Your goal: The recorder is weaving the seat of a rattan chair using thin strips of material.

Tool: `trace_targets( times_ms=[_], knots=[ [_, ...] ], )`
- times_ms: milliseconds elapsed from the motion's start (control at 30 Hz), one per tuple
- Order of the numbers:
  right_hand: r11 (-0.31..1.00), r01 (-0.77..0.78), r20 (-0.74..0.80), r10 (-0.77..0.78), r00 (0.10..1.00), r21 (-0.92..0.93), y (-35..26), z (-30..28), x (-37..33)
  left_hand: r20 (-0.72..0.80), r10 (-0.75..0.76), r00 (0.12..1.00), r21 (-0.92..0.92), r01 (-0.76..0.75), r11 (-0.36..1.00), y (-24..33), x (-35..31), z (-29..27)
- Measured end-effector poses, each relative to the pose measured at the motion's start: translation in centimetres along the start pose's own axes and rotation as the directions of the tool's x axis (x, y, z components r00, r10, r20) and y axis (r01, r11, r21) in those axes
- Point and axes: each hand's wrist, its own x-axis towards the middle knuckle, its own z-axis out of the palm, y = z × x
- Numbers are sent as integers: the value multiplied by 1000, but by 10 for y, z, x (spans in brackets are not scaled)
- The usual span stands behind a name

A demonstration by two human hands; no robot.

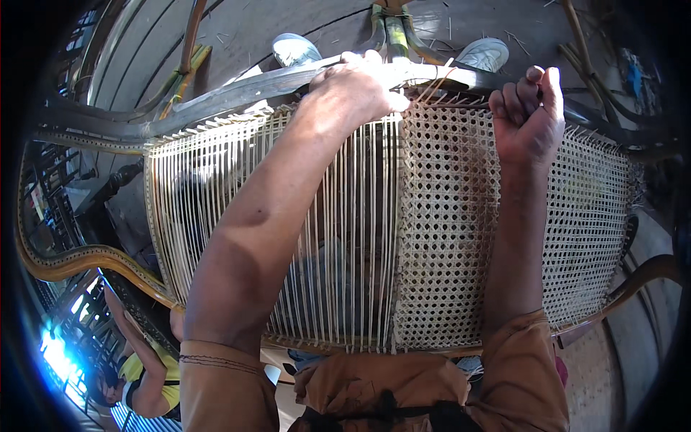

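Before me lies a wooden chair frame with a cane panel. On the right, the cane webbing (446, 216) is woven into a close pattern of small holes; on the left, only pale parallel cane strands (360, 237) run from far rail to near rail. My left hand (354, 85) rests on the far wooden rail (259, 88), fingers curled over it and thumb beside the edge of the weave. Whatever its fingertips pinch is hidden. Above the woven part my right hand (529, 119) is raised, fingers curled and closed; any strand in it is too fine to see.
Loose cane ends (435, 85) stick up by the far rail. A curved wooden arm (86, 263) juts out at the left. Beyond the frame stand light shoes (484, 55) and bamboo-like legs (394, 36). At lower left is another person in yellow (144, 374).
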Motion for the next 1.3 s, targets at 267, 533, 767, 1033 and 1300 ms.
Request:
trace_targets(
  times_ms=[267,533,767,1033,1300],
  knots=[
    [998,-28,8,28,1000,-51,5,0,-1,128,24,992,-44,-18,999,15,0,-25],
    [998,10,-10,-10,1000,-57,3,8,-6,130,3,992,-16,-1,1000,10,0,-26],
    [995,-13,-49,9,999,-100,6,16,-3,354,-48,934,-181,118,976,3,-2,-53],
    [990,40,121,-24,992,-136,-2,23,10,45,267,963,187,-270,945,30,-90,-19],
    [988,-66,207,93,974,-137,9,24,13,61,194,979,141,-201,969,38,-88,-22]
  ],
)
